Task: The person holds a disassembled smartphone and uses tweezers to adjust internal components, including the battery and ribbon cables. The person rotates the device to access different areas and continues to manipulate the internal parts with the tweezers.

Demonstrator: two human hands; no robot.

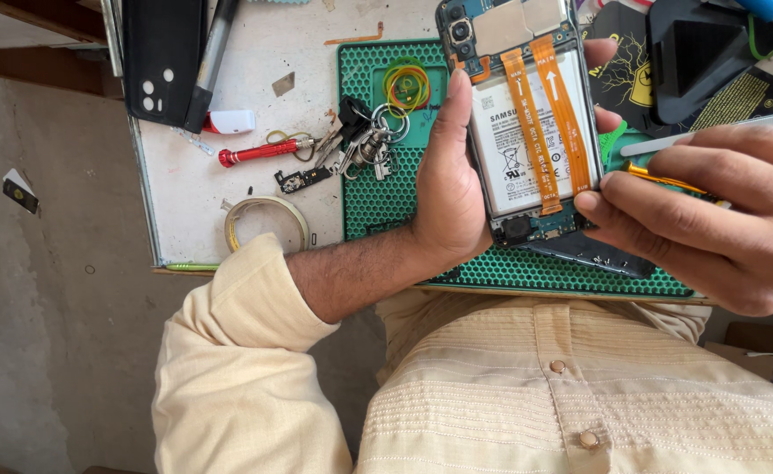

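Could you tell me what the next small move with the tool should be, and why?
Probably ease the tool tip under the orange ribbon connector at the phone bottom edge: the right hand holds the tip there, and the left hand steadies the opened phone.

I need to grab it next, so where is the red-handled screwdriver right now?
In the head view, the red-handled screwdriver lies on the white tabletop, left of the green honeycomb mat, beside the bunch of keys.
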